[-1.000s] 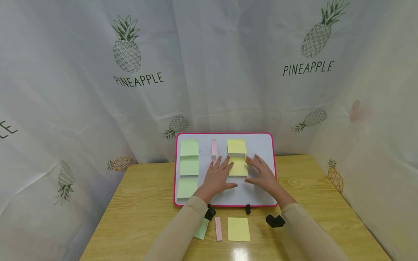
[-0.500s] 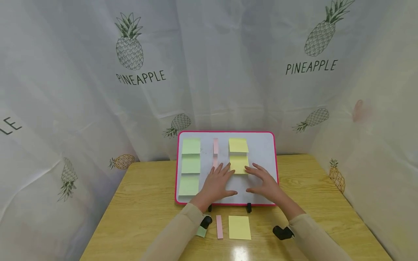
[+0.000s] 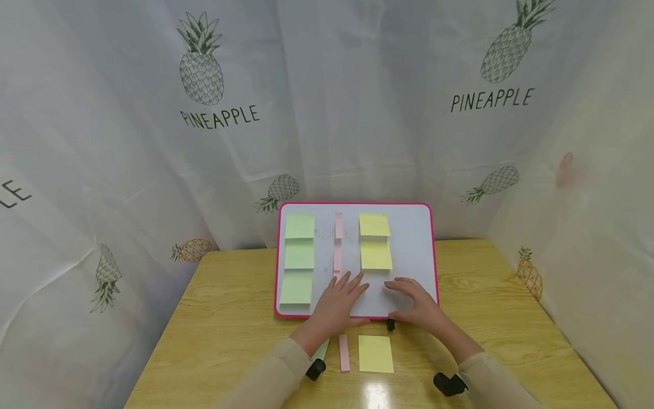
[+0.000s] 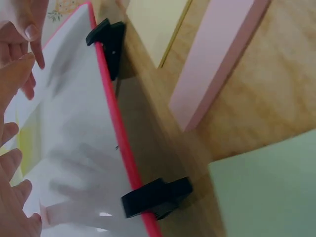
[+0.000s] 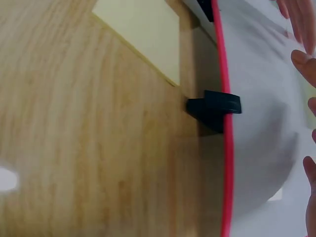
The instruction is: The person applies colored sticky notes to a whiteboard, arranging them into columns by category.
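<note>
My left hand (image 3: pixel 334 307) is spread over the lower middle of a pink-framed whiteboard (image 3: pixel 411 244), holding nothing. To its right my right hand (image 3: pixel 421 307) has its fingers loosely bent, with nothing in them. Both cast shadows on the board; whether any fingertip touches it I cannot tell. Two yellow sticky notes (image 3: pixel 376 255) hang one above the other, just above the hands. Left of them runs a column of narrow pink sticky notes (image 3: pixel 338 255), its lower end hidden by my left hand. Three green sticky notes (image 3: pixel 298 254) line the board's left side.
On the wooden table (image 3: pixel 225 301) before the board lie a yellow note pad (image 3: pixel 376 354), a narrow pink pad (image 3: pixel 344 353) and a green pad (image 4: pixel 271 182), partly hidden in the head view. Black clips (image 4: pixel 155 197) hold the board's lower edge. A pineapple-print curtain (image 3: pixel 332 113) hangs behind.
Both hands have drawn down the board toward its lower edge, away from the lower yellow note. That note and more of the pink column now show uncovered. The notes stay in place.
</note>
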`<act>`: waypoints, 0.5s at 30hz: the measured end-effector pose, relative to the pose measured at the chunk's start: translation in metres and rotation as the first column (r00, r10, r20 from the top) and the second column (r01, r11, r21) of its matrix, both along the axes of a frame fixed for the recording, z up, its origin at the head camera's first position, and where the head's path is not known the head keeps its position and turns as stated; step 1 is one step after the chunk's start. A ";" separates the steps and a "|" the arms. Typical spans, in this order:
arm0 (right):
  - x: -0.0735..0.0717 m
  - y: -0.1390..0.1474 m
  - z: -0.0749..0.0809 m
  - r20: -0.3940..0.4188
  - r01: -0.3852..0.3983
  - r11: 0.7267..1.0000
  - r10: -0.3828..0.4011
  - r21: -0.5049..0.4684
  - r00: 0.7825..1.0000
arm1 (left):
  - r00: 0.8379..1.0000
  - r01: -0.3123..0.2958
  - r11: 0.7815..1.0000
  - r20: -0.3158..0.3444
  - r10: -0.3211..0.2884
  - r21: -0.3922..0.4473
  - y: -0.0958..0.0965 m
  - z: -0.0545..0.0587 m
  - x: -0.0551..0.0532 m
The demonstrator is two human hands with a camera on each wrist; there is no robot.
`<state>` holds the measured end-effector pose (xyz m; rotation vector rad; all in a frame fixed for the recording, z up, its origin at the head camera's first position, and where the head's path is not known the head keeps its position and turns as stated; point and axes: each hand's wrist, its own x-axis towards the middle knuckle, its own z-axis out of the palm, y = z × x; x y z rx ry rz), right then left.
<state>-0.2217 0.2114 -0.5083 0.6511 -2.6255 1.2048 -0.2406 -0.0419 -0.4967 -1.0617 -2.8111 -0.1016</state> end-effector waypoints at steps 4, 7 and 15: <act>0.006 0.000 -0.010 0.003 0.004 1.000 -0.004 0.018 1.000 | 1.000 0.011 1.000 -0.002 -0.011 0.012 -0.001 -0.009 0.012; 0.013 -0.001 -0.016 0.001 0.007 1.000 -0.007 0.003 1.000 | 1.000 0.012 1.000 -0.012 -0.012 0.014 -0.001 -0.017 0.021; 0.034 -0.004 -0.032 -0.099 -0.044 0.997 0.038 -0.059 0.994 | 0.996 0.002 0.998 0.084 -0.006 0.056 -0.005 -0.039 0.046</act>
